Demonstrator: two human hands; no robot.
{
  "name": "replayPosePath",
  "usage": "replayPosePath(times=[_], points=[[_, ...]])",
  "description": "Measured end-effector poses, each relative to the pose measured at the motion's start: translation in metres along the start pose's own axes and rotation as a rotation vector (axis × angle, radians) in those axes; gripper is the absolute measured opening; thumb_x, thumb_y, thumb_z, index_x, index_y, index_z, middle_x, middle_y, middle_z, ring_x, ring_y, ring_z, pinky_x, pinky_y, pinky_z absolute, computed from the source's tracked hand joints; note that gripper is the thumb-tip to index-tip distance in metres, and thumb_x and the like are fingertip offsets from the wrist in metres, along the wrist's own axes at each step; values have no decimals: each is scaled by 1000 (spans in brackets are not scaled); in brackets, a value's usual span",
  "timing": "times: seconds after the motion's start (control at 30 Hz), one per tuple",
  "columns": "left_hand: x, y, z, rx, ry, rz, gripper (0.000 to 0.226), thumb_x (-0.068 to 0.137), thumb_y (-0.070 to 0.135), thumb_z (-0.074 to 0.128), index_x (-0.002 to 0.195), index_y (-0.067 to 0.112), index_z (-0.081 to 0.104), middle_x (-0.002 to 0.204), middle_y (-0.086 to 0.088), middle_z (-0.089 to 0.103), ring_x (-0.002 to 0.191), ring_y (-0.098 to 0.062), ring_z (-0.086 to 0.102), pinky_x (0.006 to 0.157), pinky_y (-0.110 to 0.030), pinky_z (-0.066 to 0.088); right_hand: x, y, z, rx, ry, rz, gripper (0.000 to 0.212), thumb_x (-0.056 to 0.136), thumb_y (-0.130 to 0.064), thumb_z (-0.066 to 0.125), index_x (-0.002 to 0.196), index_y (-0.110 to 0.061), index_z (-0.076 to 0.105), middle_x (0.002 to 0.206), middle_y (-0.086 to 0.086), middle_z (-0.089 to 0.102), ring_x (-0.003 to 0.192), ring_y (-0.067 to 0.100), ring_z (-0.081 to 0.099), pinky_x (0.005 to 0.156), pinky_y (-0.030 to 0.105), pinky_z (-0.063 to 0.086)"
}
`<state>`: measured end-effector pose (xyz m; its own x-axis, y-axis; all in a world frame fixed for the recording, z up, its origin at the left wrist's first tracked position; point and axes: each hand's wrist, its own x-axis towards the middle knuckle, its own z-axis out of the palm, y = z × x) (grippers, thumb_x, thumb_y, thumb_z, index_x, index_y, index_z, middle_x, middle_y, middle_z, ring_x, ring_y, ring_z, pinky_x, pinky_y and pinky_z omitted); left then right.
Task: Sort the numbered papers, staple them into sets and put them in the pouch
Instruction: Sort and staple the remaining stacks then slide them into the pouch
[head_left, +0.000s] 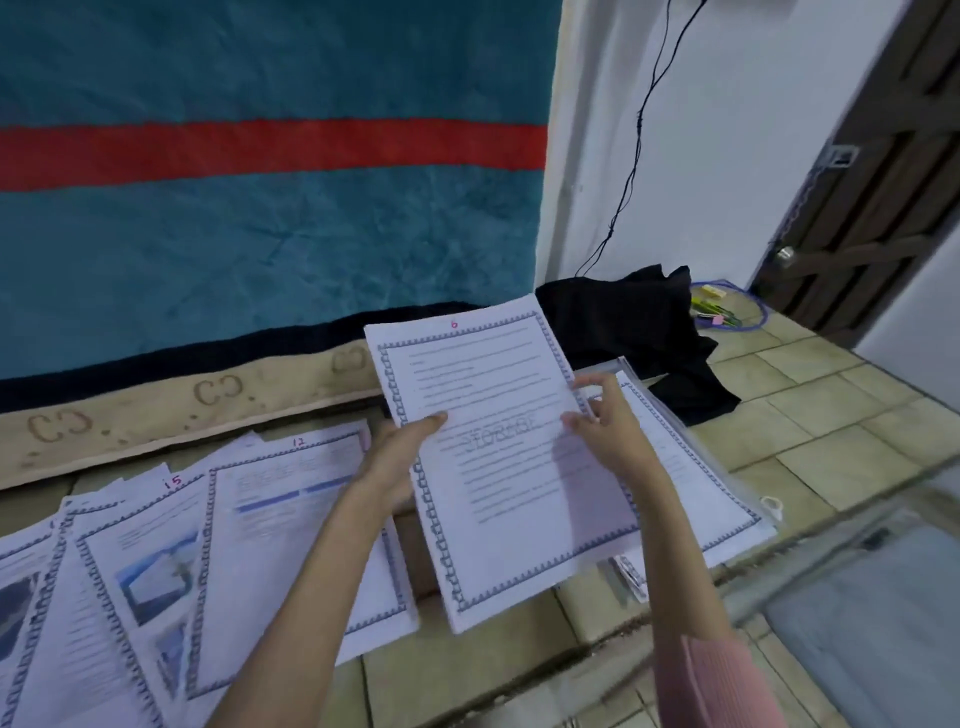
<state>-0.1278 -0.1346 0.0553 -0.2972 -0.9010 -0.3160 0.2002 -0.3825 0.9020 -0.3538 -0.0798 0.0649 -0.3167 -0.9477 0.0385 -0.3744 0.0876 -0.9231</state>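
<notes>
Here, left hand (402, 447) and right hand (602, 421) pinch flat rectangular paper stack (498, 441), blue scalloped border, over tiled floor (831, 415).

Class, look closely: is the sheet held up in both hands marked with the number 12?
No: the held sheet bears a pink 6 at its top, while 12 marks a sheet on the floor.

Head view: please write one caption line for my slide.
Both hands, left and right, hold paper 6 above the floor, with papers 12 and 15 beside.

tiled floor (810, 415), numbered papers (291, 519), black cloth (634, 322)
</notes>
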Motion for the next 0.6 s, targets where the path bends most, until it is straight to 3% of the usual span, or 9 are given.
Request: replayPosePath(times=[0.07,0.13,0.27,0.33,0.37,0.43,0.5,0.57,0.6], points=[[14,-17,44,140,-25,2,37,88,2,59,126,4,55,122,-6,59,109,-26,59,96,-41,47,11,14,-30,-226,124,23,23,91,2,48,102,-17,43,85,5,51,59,16,43,48,20,35],[26,-35,81,293,-4,24,41,86,0,61,126,3,52,128,-10,58,116,-27,57,94,-36,47,23,30,-55,-375,198,94,27,91,4,42,107,-17,47,92,10,52,58,14,42,51,26,35],[35,-62,126,548,60,221,68,85,-3,59,142,5,24,141,-2,42,123,-12,43,91,-14,32,45,68,-77,-565,206,166,45,88,7,40,123,-19,52,123,12,56,92,27,60,75,37,49],[37,-74,137,691,81,290,84,86,-3,55,149,5,-1,146,8,24,121,-9,38,84,-2,22,53,82,-76,-645,177,157,52,86,11,41,128,-18,51,133,9,51,110,26,58,85,39,49],[41,-80,138,770,101,309,87,87,-3,53,149,8,-7,147,4,26,121,-13,40,86,-1,23,56,89,-73,-705,161,152,54,86,12,41,130,-18,50,135,9,50,114,25,56,88,39,49],[48,-94,137,1032,122,297,85,90,2,53,150,16,-6,155,-7,13,138,-24,25,105,-19,32,56,101,-66,-912,120,147,51,89,5,42,133,-20,48,141,7,44,126,25,43,97,39,43],[57,-105,129,1362,46,203,68,98,24,44,151,19,2,158,-8,-9,146,-27,-6,119,-46,11,54,109,-56,-1096,53,205,39,97,-14,34,133,-23,46,153,5,27,140,28,21,111,49,25],[59,-111,122,1477,-57,146,61,98,48,16,150,18,5,158,-8,-9,146,-26,-12,116,-48,-7,52,117,-46,-1085,-24,306,47,100,-40,20,141,-21,34,159,2,9,147,28,0,114,58,3],[60,-115,118,1497,-81,152,73,88,59,-6,150,20,3,158,-7,-8,146,-26,-11,115,-47,-10,51,123,-42,-1050,-56,345,58,98,-50,14,146,-19,23,160,0,4,147,26,-5,113,58,-2]])
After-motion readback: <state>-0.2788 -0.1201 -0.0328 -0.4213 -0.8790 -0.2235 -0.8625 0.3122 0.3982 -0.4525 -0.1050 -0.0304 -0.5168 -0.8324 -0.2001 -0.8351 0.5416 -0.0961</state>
